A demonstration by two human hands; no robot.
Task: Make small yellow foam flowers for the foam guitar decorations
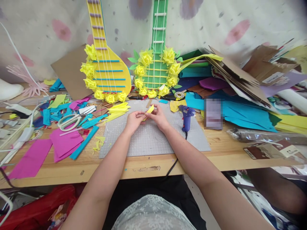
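Both hands meet above the grey cutting mat [153,140], fingers pinched around a small yellow paper strip [150,109]. My left hand [135,120] grips its lower left part, and my right hand [159,117] holds it from the right; the fingers partly hide the strip. Left of my left hand lies a pile of cut yellow strips [118,110]. A blue glue gun [186,118] rests on the mat to the right of my right hand. Behind the mat stand a yellow paper instrument [115,65] and a green one [157,68], both trimmed with yellow paper flowers.
White-handled scissors [69,122] lie on the left among blue scraps and magenta sheets [32,158]. A tape roll [179,95] sits behind the mat. To the right are blue sheets [249,115], stacked cardboard [237,76] and a plastic-wrapped packet [271,137]. The glue gun's cord [171,167] hangs over the table edge.
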